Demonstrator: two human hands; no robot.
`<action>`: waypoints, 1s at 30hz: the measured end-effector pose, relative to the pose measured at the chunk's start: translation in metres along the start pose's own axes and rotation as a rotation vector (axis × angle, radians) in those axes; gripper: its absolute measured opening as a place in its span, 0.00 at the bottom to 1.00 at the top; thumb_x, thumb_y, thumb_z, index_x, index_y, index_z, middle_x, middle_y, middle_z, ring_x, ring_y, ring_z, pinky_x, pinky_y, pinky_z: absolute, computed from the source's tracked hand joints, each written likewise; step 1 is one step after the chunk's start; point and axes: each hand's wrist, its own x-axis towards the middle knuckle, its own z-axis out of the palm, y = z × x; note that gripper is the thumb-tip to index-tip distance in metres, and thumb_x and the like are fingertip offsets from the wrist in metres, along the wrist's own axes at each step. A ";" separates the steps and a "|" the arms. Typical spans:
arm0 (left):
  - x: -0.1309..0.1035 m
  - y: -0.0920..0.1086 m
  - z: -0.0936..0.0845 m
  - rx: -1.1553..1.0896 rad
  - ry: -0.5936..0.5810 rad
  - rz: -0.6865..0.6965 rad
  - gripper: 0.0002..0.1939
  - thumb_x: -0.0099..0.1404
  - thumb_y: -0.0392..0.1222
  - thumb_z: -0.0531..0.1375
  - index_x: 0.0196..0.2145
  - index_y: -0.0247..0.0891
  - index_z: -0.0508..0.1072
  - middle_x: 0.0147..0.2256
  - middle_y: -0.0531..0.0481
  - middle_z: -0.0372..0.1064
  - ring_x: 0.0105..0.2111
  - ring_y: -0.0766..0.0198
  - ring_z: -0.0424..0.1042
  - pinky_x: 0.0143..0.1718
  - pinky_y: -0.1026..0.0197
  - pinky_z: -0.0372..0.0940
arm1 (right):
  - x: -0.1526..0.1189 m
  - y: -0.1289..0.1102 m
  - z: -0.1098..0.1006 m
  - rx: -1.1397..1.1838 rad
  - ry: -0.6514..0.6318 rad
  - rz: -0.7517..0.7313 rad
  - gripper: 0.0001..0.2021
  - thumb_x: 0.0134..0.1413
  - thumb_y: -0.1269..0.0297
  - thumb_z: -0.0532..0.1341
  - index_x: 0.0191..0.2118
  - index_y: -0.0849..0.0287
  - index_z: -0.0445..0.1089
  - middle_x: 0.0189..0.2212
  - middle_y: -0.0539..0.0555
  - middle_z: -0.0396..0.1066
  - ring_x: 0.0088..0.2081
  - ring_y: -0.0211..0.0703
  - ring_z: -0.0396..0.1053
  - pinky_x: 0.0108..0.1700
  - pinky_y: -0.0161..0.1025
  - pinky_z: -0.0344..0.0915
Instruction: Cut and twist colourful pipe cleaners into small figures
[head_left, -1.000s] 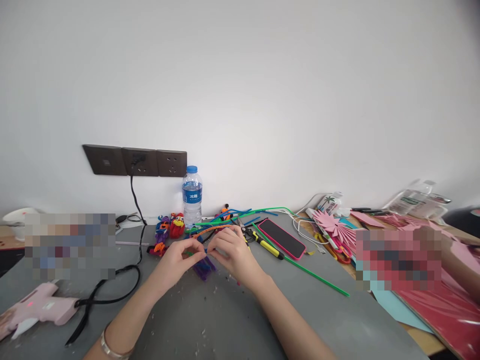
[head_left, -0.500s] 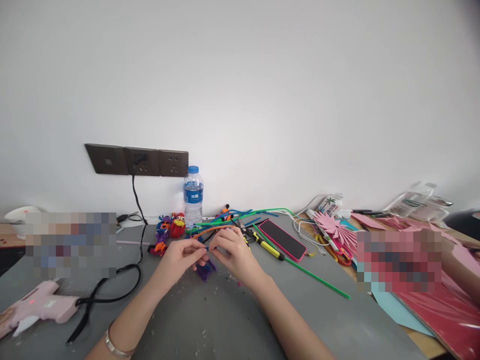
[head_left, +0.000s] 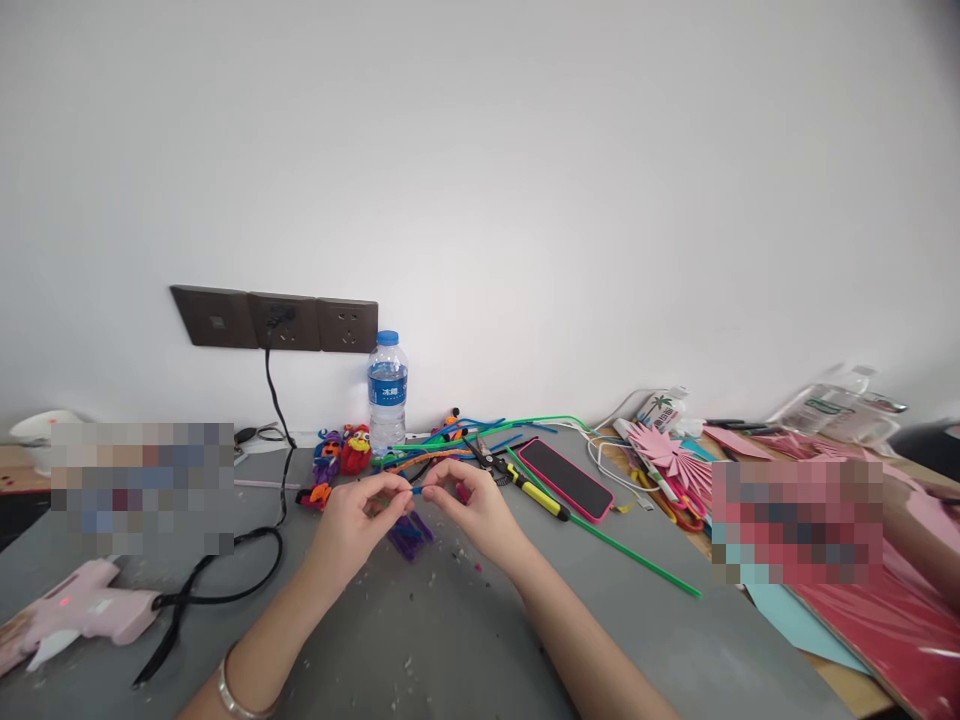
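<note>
Between my fingertips is a short blue pipe cleaner (head_left: 418, 490), mostly covered by my fingers. My left hand (head_left: 365, 515) pinches its left end, and my right hand (head_left: 471, 508) pinches the right end. Purple pipe cleaner pieces (head_left: 409, 537) lie on the grey table (head_left: 450, 640) just below my hands. Behind them rest an orange pipe cleaner (head_left: 429, 459) and several blue and green ones. Yellow-and-black pliers (head_left: 529, 488) lie to the right of my right hand, jaws toward the wall. Small fuzzy figures in red (head_left: 356, 450) and purple-orange (head_left: 327, 455) stand behind my left hand.
A water bottle (head_left: 388, 395) stands by the wall. To the right lie a pink-cased phone (head_left: 566, 480) and a long green pipe cleaner (head_left: 637, 558). A pink glue gun (head_left: 90, 603) and black cord (head_left: 279, 550) are on the left. Another person's arm (head_left: 919, 535) is at far right, by pink paper.
My right hand has turned and its fingers have shifted, so more of the blue pipe cleaner and the pliers' jaws show. My left hand stays nearly in place.
</note>
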 end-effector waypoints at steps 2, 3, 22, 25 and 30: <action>0.000 0.000 0.001 0.018 -0.009 0.016 0.09 0.61 0.44 0.59 0.28 0.40 0.76 0.26 0.50 0.74 0.28 0.60 0.74 0.29 0.64 0.67 | 0.000 0.000 0.000 0.020 -0.016 0.024 0.07 0.56 0.62 0.60 0.31 0.59 0.70 0.29 0.50 0.71 0.31 0.39 0.66 0.36 0.36 0.62; 0.000 0.000 0.001 0.019 -0.010 0.017 0.09 0.61 0.45 0.59 0.28 0.40 0.75 0.26 0.50 0.74 0.28 0.60 0.73 0.29 0.64 0.66 | 0.000 0.001 0.001 0.024 -0.020 0.030 0.07 0.56 0.62 0.60 0.31 0.59 0.70 0.28 0.50 0.71 0.31 0.39 0.66 0.35 0.36 0.62; 0.005 -0.002 0.007 -0.645 0.203 -0.270 0.13 0.51 0.48 0.70 0.29 0.38 0.75 0.32 0.50 0.74 0.35 0.64 0.72 0.38 0.62 0.67 | -0.005 0.020 0.016 -0.230 -0.077 -0.034 0.01 0.53 0.69 0.62 0.32 0.58 0.70 0.31 0.51 0.73 0.34 0.41 0.69 0.38 0.38 0.63; 0.005 -0.002 0.008 -0.629 0.228 -0.288 0.15 0.49 0.48 0.71 0.32 0.38 0.77 0.30 0.51 0.73 0.32 0.64 0.71 0.34 0.64 0.67 | -0.008 0.024 0.018 -0.536 -0.156 -0.153 0.05 0.49 0.73 0.67 0.31 0.58 0.71 0.30 0.49 0.73 0.35 0.42 0.68 0.41 0.40 0.61; 0.006 -0.003 0.009 -0.619 0.220 -0.299 0.17 0.49 0.49 0.71 0.35 0.38 0.80 0.31 0.49 0.75 0.32 0.63 0.71 0.34 0.62 0.68 | -0.007 0.027 0.018 -0.631 -0.195 -0.254 0.08 0.49 0.74 0.66 0.36 0.56 0.73 0.30 0.50 0.72 0.35 0.42 0.68 0.40 0.39 0.61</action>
